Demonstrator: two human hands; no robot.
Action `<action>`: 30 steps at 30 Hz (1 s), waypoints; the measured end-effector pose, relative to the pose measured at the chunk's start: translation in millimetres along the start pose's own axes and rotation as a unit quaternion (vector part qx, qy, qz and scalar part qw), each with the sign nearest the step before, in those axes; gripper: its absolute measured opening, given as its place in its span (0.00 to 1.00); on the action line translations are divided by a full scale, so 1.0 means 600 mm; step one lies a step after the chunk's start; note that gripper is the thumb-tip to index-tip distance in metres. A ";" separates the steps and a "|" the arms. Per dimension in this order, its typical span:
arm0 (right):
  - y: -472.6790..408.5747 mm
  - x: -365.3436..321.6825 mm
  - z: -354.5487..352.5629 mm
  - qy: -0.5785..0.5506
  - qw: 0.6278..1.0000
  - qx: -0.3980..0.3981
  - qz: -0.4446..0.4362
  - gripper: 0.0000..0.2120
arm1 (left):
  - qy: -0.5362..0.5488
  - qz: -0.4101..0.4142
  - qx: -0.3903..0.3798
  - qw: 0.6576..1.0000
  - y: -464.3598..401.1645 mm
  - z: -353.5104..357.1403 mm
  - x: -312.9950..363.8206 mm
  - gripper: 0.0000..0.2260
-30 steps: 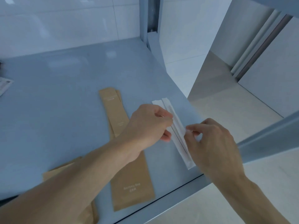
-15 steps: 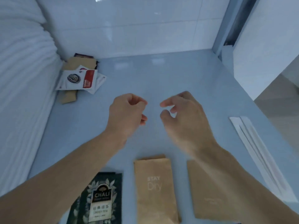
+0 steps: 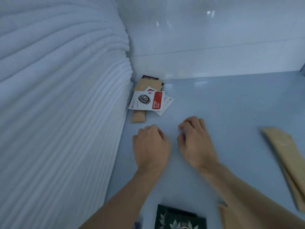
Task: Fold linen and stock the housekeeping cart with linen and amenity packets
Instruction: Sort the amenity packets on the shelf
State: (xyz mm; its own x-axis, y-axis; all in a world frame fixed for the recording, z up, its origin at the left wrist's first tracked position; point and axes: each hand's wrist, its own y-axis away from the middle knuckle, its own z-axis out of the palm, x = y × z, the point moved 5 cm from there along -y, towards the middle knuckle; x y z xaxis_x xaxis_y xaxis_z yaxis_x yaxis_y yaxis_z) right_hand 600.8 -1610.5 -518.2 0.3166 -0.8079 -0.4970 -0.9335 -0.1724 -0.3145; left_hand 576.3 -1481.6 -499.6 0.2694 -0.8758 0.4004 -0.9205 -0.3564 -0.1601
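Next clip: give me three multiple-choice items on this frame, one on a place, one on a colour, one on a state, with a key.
1. Where does the coffee packet lie?
A. beside the stack of white linen, near the back wall
B. at the right edge of the shelf
C. under the right hand

2. What colour is the panel on the coffee packet's right side?
A. green
B. red
C. yellow

3. What are the hands doing?
A. both grip a towel
B. the left hand and right hand are over the shelf with curled fingers, holding nothing visible
C. one pinches the coffee packet

Key: 1 A, it lies against the linen; 2 B, the panel is red; 3 B, no item shows in either hand.
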 end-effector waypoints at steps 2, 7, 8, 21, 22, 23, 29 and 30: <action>0.001 0.001 0.006 0.023 1.000 0.012 -0.007 0.05 | 0.009 -0.004 0.032 0.999 -0.016 0.002 0.007 0.06; -0.001 0.001 0.010 0.067 0.998 -0.003 -0.011 0.07 | -0.053 0.078 0.113 0.989 -0.084 0.010 0.046 0.14; -0.003 0.002 0.011 0.081 0.997 -0.015 -0.012 0.08 | -0.066 0.082 0.107 0.989 -0.108 0.014 0.050 0.17; -0.002 -0.006 0.016 0.093 0.996 0.005 -0.004 0.08 | -0.127 0.016 -0.017 0.992 -0.261 0.082 -0.009 0.45; -0.001 -0.006 0.016 0.094 0.996 0.006 -0.007 0.08 | -0.131 0.013 -0.031 0.991 -0.264 0.084 -0.012 0.44; -0.001 -0.006 0.016 0.092 0.996 0.007 -0.007 0.07 | -0.123 0.009 -0.050 0.991 -0.266 0.085 -0.014 0.43; -0.002 -0.010 0.015 0.069 0.997 0.017 -0.023 0.05 | -0.067 0.046 -0.046 0.996 -0.213 0.093 0.016 0.39; -0.003 -0.009 0.011 0.037 0.998 0.035 -0.024 0.06 | -0.060 0.067 -0.045 0.995 -0.192 0.097 0.032 0.38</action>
State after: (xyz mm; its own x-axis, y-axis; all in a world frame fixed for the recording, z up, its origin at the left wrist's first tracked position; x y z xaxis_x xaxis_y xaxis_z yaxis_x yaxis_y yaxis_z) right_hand 601.8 -1602.0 -520.4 0.3452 -0.8395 -0.4197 -0.9028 -0.1748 -0.3931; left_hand 703.9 -1476.5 -526.0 0.1703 -0.9478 0.2694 -0.9706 -0.2086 -0.1204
